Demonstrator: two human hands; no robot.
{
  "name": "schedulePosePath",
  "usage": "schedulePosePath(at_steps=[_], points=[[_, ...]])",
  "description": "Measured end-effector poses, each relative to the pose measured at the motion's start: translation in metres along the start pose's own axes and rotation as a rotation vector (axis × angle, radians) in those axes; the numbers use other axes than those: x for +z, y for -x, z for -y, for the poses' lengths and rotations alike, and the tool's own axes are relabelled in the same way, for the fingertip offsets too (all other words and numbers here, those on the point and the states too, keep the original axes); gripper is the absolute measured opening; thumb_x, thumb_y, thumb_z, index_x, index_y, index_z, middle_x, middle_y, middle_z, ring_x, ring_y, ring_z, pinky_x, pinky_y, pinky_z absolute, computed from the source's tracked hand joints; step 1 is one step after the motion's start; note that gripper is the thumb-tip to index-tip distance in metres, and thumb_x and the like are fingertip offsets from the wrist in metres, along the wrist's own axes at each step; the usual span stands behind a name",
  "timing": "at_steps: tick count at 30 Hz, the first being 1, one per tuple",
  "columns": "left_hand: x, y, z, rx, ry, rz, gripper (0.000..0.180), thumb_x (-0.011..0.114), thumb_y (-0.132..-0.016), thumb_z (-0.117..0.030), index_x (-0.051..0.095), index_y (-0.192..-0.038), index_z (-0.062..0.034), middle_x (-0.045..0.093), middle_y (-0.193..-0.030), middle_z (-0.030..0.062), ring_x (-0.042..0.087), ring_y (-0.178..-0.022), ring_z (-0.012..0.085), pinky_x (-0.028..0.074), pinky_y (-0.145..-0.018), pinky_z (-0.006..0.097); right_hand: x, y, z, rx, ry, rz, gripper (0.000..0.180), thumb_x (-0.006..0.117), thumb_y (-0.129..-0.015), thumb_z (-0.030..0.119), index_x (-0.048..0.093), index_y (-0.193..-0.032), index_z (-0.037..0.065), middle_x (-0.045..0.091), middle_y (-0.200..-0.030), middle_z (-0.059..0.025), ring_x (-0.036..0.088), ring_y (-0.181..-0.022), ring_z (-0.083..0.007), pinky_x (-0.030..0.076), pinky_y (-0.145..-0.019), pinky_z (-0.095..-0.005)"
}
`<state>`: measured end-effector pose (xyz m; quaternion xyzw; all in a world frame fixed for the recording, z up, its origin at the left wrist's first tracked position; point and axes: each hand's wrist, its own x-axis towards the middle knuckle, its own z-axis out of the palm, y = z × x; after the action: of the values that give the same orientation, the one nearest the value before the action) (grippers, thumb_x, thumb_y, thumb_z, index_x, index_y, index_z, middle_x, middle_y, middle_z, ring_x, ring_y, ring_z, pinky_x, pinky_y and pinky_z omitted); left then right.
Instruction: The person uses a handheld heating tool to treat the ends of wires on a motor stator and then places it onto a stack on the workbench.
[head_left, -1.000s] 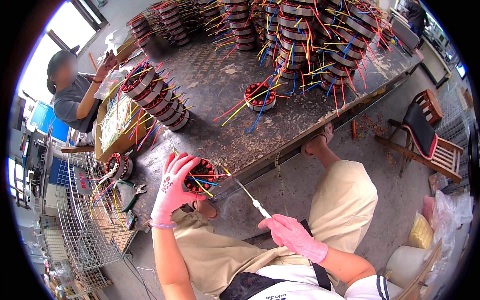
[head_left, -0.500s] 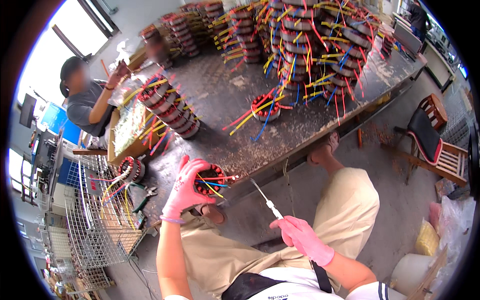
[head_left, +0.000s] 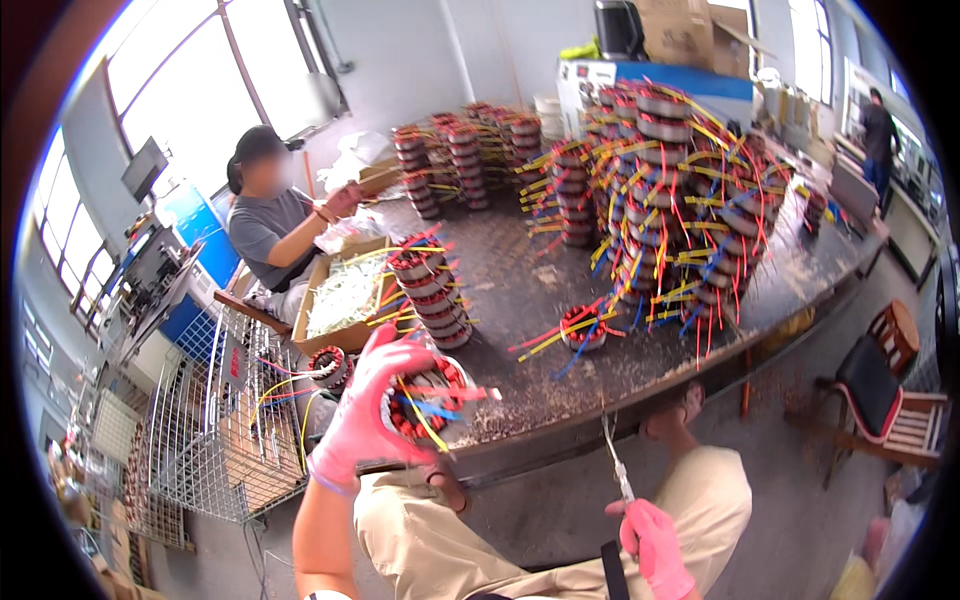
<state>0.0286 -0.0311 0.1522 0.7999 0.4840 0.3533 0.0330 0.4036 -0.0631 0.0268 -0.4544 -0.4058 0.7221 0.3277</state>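
Note:
My left hand (head_left: 370, 405), in a pink glove, grips a round motor stator (head_left: 430, 400) with red windings and yellow, blue and red wires, held just above the near edge of the dark worktable (head_left: 520, 290). My right hand (head_left: 655, 545), also pink-gloved, holds a thin metal tool (head_left: 615, 455) that points up toward the table edge, apart from the stator. A single stator (head_left: 583, 330) with spread wires lies on the table ahead of me. A short stack of stators (head_left: 432, 290) stands just beyond my left hand.
Tall stacks of wired stators (head_left: 680, 200) fill the table's far and right side. A seated person (head_left: 275, 220) works at the left beside a cardboard box (head_left: 345, 295). A wire basket rack (head_left: 215, 420) stands at my left, a wooden chair (head_left: 885, 390) at the right.
My head has tilted up, so the table and room fill more of the view. My left hand raised the stator toward the table edge. My right hand dropped lower with the tool.

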Motion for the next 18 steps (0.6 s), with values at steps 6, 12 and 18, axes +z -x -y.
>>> schedulePosePath(at_steps=[6,12,18], points=[[-0.054,-0.051,0.068,-0.276,-0.163,-0.206,0.077,0.082,-0.052,-0.012,0.056,-0.124,-0.0051,0.059,-0.116,0.0085,0.055,-0.115,0.0234,0.038,-0.105,0.035,-0.004,-0.006,0.000,-0.020,-0.002,0.043,0.042,0.046,-0.100,0.032,0.060,-0.109,-0.007,0.047,-0.056,0.0028,0.036,-0.050,-0.0036,0.028,-0.049,-0.0205],[-0.059,-0.106,0.135,-0.394,0.059,-0.194,0.073,0.085,-0.063,-0.018,0.053,-0.126,0.0004,0.059,-0.120,0.0117,0.056,-0.113,0.0192,0.044,-0.099,0.031,0.014,0.002,0.008,-0.090,-0.089,-0.037,0.035,0.048,-0.100,0.033,0.064,-0.106,0.002,0.037,-0.054,0.0066,0.030,-0.044,-0.0024,0.019,-0.040,-0.0193],[-0.037,-0.117,0.169,-0.473,0.105,-0.115,0.081,0.085,-0.062,-0.019,0.048,-0.131,0.0013,0.057,-0.123,0.0125,0.056,-0.112,0.0202,0.045,-0.097,0.031,0.022,0.002,0.019,-0.125,0.011,-0.073,0.036,0.045,-0.101,0.032,0.064,-0.105,0.002,0.036,-0.052,0.0067,0.028,-0.043,-0.0028,0.019,-0.040,-0.0203]])
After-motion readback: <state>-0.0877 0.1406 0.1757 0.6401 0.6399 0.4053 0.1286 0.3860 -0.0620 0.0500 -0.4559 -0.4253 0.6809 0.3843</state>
